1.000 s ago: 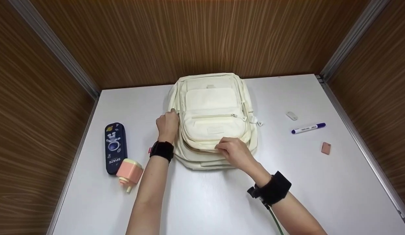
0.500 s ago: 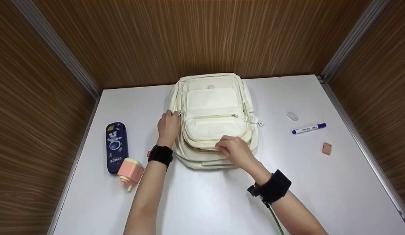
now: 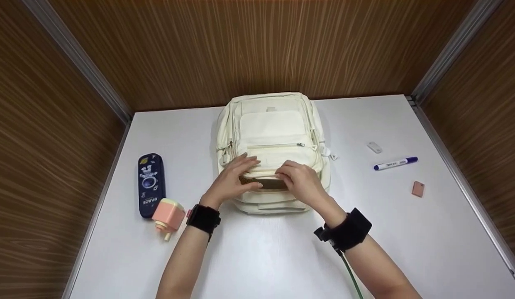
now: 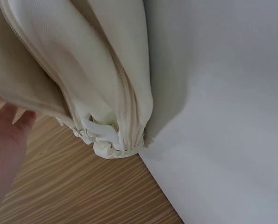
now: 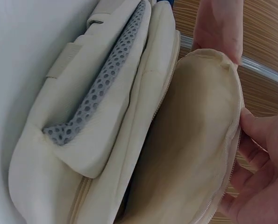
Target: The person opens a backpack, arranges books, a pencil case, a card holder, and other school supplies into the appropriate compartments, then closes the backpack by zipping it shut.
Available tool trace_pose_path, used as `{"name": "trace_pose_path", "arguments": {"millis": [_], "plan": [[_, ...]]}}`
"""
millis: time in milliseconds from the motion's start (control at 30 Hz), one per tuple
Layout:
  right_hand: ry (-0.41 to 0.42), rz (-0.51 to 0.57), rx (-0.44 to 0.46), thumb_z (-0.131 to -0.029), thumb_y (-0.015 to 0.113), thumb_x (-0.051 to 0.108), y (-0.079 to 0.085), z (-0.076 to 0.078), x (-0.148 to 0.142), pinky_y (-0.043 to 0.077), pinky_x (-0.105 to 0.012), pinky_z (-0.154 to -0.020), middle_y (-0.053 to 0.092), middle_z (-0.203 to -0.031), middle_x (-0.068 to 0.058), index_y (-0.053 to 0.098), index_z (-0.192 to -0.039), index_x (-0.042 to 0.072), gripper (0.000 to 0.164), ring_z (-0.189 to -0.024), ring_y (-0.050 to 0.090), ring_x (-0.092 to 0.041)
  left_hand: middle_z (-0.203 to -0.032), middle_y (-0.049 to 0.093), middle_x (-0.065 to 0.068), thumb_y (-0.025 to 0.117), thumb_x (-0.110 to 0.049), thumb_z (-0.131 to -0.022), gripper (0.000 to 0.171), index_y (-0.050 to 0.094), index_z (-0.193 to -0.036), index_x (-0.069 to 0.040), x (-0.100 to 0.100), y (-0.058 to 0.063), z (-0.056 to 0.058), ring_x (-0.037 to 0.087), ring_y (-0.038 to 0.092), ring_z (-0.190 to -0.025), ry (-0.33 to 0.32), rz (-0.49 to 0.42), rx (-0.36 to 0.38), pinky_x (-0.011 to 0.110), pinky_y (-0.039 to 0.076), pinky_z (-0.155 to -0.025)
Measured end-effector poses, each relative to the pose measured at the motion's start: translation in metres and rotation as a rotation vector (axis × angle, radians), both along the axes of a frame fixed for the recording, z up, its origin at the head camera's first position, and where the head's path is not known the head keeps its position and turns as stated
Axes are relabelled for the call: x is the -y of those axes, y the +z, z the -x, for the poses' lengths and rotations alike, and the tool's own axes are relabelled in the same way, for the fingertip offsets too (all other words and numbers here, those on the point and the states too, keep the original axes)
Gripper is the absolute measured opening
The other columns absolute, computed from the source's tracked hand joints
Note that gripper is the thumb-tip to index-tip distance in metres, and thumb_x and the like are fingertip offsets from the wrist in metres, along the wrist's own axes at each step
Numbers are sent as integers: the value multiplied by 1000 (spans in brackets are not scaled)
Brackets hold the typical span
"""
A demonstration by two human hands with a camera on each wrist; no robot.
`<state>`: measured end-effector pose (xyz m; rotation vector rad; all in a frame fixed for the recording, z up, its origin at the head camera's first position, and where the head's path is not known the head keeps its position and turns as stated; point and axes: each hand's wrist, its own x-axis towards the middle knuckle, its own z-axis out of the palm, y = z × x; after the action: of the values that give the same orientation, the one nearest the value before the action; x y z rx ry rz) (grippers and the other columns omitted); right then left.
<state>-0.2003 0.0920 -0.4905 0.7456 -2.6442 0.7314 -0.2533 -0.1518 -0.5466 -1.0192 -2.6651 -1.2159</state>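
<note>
A cream backpack (image 3: 272, 124) lies on the table with its front pocket unzipped, showing a dark gap. My right hand (image 3: 301, 182) pinches the pocket's zippered edge. In the right wrist view that pocket (image 5: 185, 135) gapes wide, its beige lining showing, with the right hand (image 5: 265, 172) at its rim, thumb on the edge. My left hand (image 3: 232, 180) reaches over the pocket's left part, fingers extended and thumb apart near the opening. Its fingertips in the left wrist view (image 4: 12, 121) are partly hidden behind the pocket fabric.
Left of the bag lie a navy pencil case (image 3: 150, 185) and a pink crank pencil sharpener (image 3: 169, 216). On the right are a small white object (image 3: 374, 147), a marker (image 3: 395, 163) and a small pink block (image 3: 418, 189). Wood-grain panels (image 3: 257, 50) enclose the table.
My left hand has left the bag's left side, moved right to the pocket opening and spread its fingers. The right hand has lifted the pocket edge slightly, widening the gap.
</note>
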Motion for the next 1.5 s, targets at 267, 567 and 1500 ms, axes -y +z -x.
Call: {"name": "trace_pose_path", "arguments": {"millis": [267,567,1500], "plan": [[63,22,-30,-91,71,13,-1,0,-1,50,-34,-63,64,-83,2,74,-88,8,6,-70,61,-13,-128,63,10,70,5,-84,37,69,-119,-5,-6,-7,-7,35,47,-131,62,18,-209,50,29,-111],[154,120,-87,-82,82,17,-11,4,-31,45,-41,-89,64,-110,-9,71,-114,5,37,-104,58,-26,-122,66,13,64,17,-78,43,69,-117,-1,1,-1,-10,37,54,-123,69,-73,-207,52,36,-106],[-227,251,186,-90,71,24,-8,75,-72,50,-45,-83,72,-104,-12,71,-106,7,24,-87,69,-29,-129,61,11,69,-27,-93,46,60,-134,-7,18,20,-12,29,59,-116,358,-108,-111,44,48,-94]]}}
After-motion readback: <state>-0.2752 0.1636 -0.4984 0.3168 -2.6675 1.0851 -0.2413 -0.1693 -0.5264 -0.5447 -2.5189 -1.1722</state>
